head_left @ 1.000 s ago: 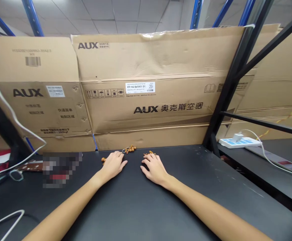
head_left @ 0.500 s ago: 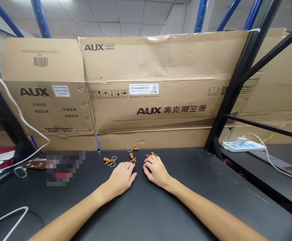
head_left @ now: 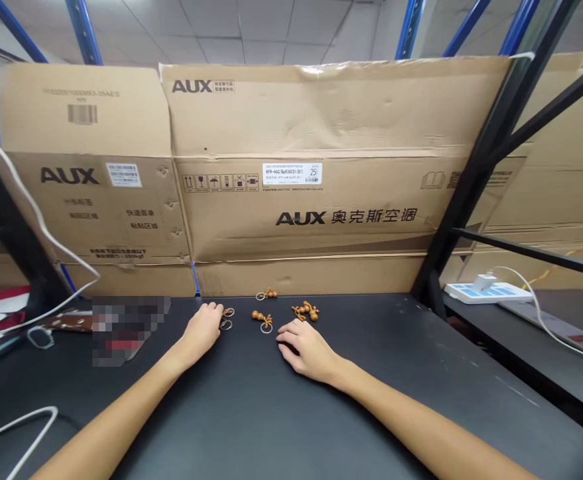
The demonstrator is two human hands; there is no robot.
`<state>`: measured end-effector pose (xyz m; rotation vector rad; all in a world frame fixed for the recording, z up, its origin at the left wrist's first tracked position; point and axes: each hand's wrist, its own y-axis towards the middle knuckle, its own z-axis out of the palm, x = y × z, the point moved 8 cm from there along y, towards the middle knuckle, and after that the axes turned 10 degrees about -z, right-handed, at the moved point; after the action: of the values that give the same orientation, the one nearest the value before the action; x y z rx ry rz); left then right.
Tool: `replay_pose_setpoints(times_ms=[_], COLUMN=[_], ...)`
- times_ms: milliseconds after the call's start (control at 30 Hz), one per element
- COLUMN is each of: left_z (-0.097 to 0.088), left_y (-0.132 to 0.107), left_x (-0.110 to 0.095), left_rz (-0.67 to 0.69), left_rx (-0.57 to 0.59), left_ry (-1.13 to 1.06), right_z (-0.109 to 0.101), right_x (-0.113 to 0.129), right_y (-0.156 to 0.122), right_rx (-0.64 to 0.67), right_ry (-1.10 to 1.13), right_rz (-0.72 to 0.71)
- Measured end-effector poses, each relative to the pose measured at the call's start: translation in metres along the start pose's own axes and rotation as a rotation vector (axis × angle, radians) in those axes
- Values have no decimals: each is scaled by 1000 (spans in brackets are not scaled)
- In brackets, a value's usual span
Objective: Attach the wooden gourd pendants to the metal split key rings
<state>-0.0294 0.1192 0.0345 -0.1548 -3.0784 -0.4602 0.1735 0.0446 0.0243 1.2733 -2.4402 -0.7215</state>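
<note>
Two hands rest on the black table [head_left: 271, 413]: the right hand [head_left: 307, 348] lies flat and slack, holding nothing. The left hand [head_left: 199, 331] has its fingertips on the left keychain [head_left: 227, 313]; whether it grips it I cannot tell. That makes four gourd keychains, three lying free: the middle keychain [head_left: 261, 318], the right keychain [head_left: 306, 310] and the far keychain [head_left: 267, 293], nearest the cardboard boxes [head_left: 321, 120].

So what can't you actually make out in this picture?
All in the head view:
- Keyring charm at the left hand: the hand covers most of it, and whether it is gripped is unclear.
- Pixelated patch on the black table: blurring hides whatever lies there.
- White label on the cardboard box: the small print is too tiny to read.
- White cable: cut off by the left edge.
</note>
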Motion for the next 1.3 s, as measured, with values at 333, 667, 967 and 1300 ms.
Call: replay_pose_setpoints(times_ms=[333,667,967,1300], left_z=[-42,-20,-23,-26], left_y=[-23,-50,-59,-73], left_x=[-48,-91,-92,-106], left_rz=[215,347,485,647], left_rx=[-146,74,-25,132], left_ry=[-726,-918,-464,-677], right_z=[-16,-8,-19,-3], right_x=[9,-1,-53,12], right_y=[1,-2,-13,4], right_rx=[-164,-166,-133,24], right_ry=[52,52,-306,44], right_rz=[46,81,388,-95])
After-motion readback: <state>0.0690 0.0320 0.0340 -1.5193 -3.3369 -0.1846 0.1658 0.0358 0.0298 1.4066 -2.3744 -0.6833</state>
